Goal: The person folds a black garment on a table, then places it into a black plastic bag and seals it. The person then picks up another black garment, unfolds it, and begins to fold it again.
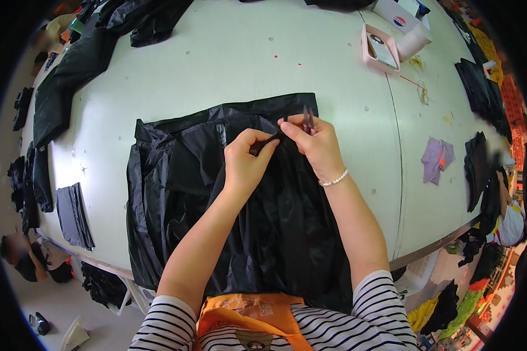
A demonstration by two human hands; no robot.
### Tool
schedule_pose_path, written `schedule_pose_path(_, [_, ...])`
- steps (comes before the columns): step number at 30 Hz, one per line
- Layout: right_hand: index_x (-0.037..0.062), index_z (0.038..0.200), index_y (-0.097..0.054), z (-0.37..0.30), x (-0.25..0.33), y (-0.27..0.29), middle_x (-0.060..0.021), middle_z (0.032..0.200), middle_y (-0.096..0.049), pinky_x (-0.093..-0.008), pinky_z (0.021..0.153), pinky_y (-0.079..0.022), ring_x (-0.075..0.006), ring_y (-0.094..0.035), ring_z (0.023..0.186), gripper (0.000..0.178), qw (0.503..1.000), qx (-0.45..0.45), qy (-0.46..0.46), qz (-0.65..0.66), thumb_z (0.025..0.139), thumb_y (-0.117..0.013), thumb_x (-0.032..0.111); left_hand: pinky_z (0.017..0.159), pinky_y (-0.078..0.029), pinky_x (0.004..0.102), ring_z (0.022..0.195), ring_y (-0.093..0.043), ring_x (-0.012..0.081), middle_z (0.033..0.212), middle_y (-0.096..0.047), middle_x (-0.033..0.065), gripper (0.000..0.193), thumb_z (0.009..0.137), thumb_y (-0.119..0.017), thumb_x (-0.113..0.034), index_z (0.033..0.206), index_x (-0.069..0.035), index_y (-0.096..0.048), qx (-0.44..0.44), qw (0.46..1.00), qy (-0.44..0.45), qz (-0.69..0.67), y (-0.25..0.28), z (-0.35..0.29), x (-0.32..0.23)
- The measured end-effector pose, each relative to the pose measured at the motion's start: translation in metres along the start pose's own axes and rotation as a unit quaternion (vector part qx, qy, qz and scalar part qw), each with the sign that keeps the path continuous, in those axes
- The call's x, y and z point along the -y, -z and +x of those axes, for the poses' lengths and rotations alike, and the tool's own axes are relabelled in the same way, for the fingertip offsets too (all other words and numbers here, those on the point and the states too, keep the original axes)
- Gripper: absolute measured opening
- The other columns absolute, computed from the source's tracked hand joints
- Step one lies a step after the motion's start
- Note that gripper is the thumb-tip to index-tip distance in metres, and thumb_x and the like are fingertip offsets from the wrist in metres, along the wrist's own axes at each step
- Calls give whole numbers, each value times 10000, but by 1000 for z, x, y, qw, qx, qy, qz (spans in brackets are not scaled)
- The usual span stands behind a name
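Note:
A shiny black garment (pixel 257 216) lies spread on the pale table in front of me, its far edge crossing below the middle of the tabletop. My left hand (pixel 247 159) is closed, with thumb and forefinger pinching a dark bit of the garment near its upper part. Just to the right, my right hand (pixel 315 140) is closed around a pair of small thread snips (pixel 308 117), whose two pointed blades stick up past the fingers. Its thumb and forefinger also meet at a dark edge beside the left fingertips; exactly what they pinch is too small to tell.
Folded dark fabric (pixel 74 215) lies on the table (pixel 216 64) at left, with black garments (pixel 70 82) along the far left. A pink tray (pixel 379 50), a white cup (pixel 414 42) and a purple cloth (pixel 436 159) are on the right. A person (pixel 32 257) is beyond the left edge.

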State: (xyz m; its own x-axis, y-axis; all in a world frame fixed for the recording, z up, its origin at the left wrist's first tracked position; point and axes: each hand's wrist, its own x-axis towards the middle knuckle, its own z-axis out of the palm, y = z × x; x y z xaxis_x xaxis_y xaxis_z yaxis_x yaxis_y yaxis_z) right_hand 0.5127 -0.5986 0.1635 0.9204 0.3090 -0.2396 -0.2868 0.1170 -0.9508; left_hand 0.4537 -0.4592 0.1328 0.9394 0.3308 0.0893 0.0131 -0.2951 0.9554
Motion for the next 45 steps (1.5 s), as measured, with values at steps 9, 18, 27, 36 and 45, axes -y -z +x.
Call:
schedule_pose_path(9, [37, 843, -643, -25, -37, -7, 47, 652, -470, -181, 486, -311, -26, -382, 550, 126, 958, -74, 243, -134, 769, -686, -57, 567, -413, 183, 661, -524, 18, 776, -634, -11, 139, 831, -685, -65, 892, 54, -647, 29, 977, 103, -184, -6, -5, -9])
schedule_pose_path(18, [38, 838, -625, -24, -37, 6, 25, 696, -488, -196, 493, -348, -47, -418, 561, 112, 926, -14, 300, -230, 783, -684, -39, 693, -432, 171, 764, -568, 51, 808, -642, -7, 127, 854, -687, -110, 908, 2, -661, 80, 941, 187, -270, 0, -4, -11])
schedule_pose_path(27, [30, 876, -657, -22, -15, 19, 73, 722, -548, -172, 585, -346, -2, -428, 651, 119, 999, 32, 7, -26, 874, -663, 149, 665, -493, 234, 704, -634, 133, 785, -673, 68, 140, 756, -715, 16, 891, -8, -691, 42, 987, -128, 91, 0, -12, -18])
schedule_pose_path(36, [22, 833, -627, -12, -12, 28, 54, 693, -532, -185, 568, -351, -17, -433, 636, 174, 994, 16, 8, -111, 898, -641, 183, 645, -504, 265, 709, -646, 201, 786, -666, 85, 139, 701, -718, 57, 800, -12, -648, 14, 972, -204, 115, 0, -11, -18])
schedule_pose_path(45, [1, 892, -556, -35, -3, 46, -24, 725, -555, -253, 594, -425, -103, -494, 626, 186, 959, 88, 45, -264, 922, -596, 180, 641, -506, 273, 720, -641, 209, 798, -668, 79, 169, 666, -719, 81, 790, -20, -665, -8, 962, -247, 118, -2, -11, -15])
